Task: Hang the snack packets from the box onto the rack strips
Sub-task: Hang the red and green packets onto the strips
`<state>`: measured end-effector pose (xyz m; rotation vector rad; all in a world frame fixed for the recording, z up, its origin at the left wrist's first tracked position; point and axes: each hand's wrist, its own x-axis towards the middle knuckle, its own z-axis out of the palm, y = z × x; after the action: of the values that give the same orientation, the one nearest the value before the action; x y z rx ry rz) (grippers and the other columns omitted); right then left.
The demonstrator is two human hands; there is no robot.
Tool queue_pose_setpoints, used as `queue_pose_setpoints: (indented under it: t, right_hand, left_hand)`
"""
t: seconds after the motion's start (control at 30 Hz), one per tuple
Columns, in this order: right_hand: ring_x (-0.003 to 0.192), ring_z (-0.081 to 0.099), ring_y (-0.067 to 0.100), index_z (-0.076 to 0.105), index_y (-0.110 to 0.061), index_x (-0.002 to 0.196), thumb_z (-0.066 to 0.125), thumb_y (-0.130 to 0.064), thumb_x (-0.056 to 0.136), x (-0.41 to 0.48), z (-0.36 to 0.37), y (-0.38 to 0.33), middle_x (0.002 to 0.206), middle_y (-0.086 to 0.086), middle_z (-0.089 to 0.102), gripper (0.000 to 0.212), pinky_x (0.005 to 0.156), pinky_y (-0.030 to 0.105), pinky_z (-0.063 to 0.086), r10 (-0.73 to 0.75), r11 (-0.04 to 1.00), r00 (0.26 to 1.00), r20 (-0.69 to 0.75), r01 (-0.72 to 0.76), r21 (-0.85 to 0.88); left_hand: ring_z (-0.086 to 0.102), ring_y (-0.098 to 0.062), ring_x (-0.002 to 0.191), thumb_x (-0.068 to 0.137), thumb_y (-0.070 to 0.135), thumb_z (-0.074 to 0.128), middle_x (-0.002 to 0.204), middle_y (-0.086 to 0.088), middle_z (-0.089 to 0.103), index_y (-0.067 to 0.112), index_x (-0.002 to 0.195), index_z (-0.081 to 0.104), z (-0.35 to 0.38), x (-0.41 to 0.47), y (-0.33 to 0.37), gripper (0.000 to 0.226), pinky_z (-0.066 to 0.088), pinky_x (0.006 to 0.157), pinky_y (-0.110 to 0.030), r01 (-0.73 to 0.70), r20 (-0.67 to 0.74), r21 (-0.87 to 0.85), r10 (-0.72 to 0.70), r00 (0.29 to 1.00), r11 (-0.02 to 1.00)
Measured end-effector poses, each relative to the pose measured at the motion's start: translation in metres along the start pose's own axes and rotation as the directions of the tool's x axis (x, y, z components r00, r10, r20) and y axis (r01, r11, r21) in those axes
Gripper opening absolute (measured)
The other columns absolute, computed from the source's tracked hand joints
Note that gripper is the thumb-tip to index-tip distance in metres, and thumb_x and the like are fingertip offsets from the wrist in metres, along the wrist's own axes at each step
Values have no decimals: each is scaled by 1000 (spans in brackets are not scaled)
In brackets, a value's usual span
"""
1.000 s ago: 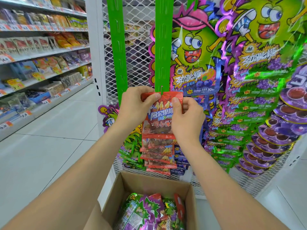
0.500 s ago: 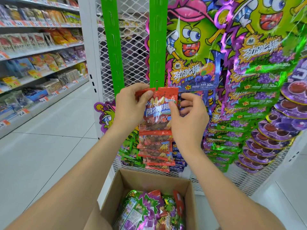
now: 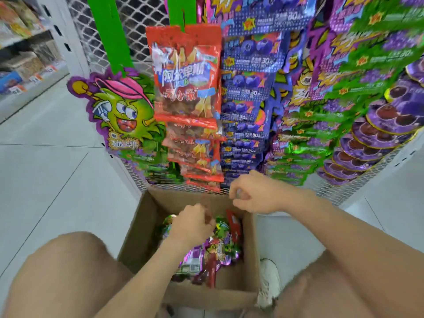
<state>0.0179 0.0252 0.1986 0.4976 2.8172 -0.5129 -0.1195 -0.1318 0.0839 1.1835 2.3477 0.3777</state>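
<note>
Nearest to me, the open cardboard box (image 3: 140, 228) is sitting on the floor between my knees, and a jumble of green, purple and red snack packets (image 3: 218, 246) is lying in it, so plenty are waiting to be hung. My left hand (image 3: 192, 226) is reaching down into that pile with its fingers bent over the packets; the blur is keeping me from telling whether it is gripping one. My right hand (image 3: 254, 196) is hovering just above the far rim of the box, fingers loosely curled, holding nothing that I can see.

Beyond the box, a column of red packets (image 3: 195, 152) is hanging on the middle green strip (image 3: 183, 10), with the top red packet (image 3: 185, 81) sitting straight on its hook. Bare strip is showing above it. The left green strip (image 3: 110, 31) is carrying green cartoon packets (image 3: 124, 111) low down and is bare higher up. Further right, blue packets (image 3: 247, 88) are crowding the mesh rack (image 3: 142, 19).

I am judging the job as partway through, with the next packet being fetched
</note>
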Motion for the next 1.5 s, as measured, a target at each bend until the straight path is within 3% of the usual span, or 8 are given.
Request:
queue_pose_setpoints:
  t: [0.23, 0.47, 0.67, 0.9, 1.03, 1.27, 1.37, 1.5]
  right_hand:
    - [51, 53, -18, 71, -17, 108, 64, -27, 100, 21, 2, 35, 83, -8, 63, 14, 45, 5, 37, 48, 997, 995, 84, -52, 57]
    - [63, 50, -4, 73, -20, 115, 65, -36, 99, 25, -7, 48, 79, -14, 60, 25, 55, 9, 37, 64, 994, 990, 127, -74, 77]
    - [89, 73, 25, 75, -11, 106, 56, -13, 94, 26, -9, 41, 94, 9, 78, 23, 77, 37, 61, 118, 992, 956, 270, -123, 1]
    - [89, 59, 27, 63, -10, 86, 88, -37, 77, 22, -6, 8, 83, 5, 65, 38, 75, 37, 55, 177, 982, 956, 235, -157, -102]
    - [88, 57, 22, 52, -20, 93, 89, -67, 60, 17, 24, -31, 99, 3, 62, 69, 80, 38, 52, 187, 982, 970, 157, -186, -22]
    - [96, 64, 28, 61, 1, 116, 70, -16, 93, -15, 12, -57, 99, 8, 57, 30, 72, 36, 46, 145, 961, 988, -57, -127, 248]
    - [60, 52, 8, 67, -2, 95, 74, -7, 88, -23, 4, -56, 73, -1, 57, 11, 61, 30, 42, 150, 860, 984, -99, -80, 505]
    - [69, 68, 6, 73, -18, 89, 75, -6, 91, -25, -9, -65, 76, -7, 72, 12, 72, 29, 54, 248, 634, 941, -233, 24, 773]
  left_hand:
    - [69, -36, 81, 91, 43, 70, 71, -15, 66, 10, 68, 59, 134, 57, -6, 42, 50, 65, -38, 233, 203, -157, -200, 959, 960]
    - [72, -39, 97, 82, 51, 72, 100, -16, 77, 10, 94, 73, 224, 116, -14, 43, 59, 84, -41, 345, 242, -205, -294, 924, 916]
    - [40, -23, 56, 83, 15, 66, 51, 0, 42, 12, 51, 47, 126, 83, 12, 38, 32, 49, -31, 326, 246, -349, -250, 936, 879]
    - [69, -26, 70, 93, 11, 66, 84, -18, 75, -3, 100, 73, 0, 34, 37, 17, 65, 62, -40, 420, 340, -706, -247, 908, 571]
    - [72, -19, 57, 93, 16, 66, 74, -9, 76, 7, 94, 73, -48, -2, 43, 11, 65, 64, -38, 393, 331, -775, -212, 920, 495]
    - [71, -30, 87, 82, 55, 69, 93, -11, 78, 12, 99, 75, -101, -43, 30, 47, 53, 79, -35, 154, -65, -697, -276, 959, 700]
    - [66, -11, 93, 97, 35, 67, 97, 8, 72, 23, 103, 71, -118, -57, 27, 14, 44, 77, -31, -50, -257, -587, -127, 958, 808]
    - [69, -11, 86, 100, 25, 68, 90, 3, 76, 22, 91, 75, -143, -65, 35, 12, 50, 82, -32, -243, -302, -643, 51, 952, 727]
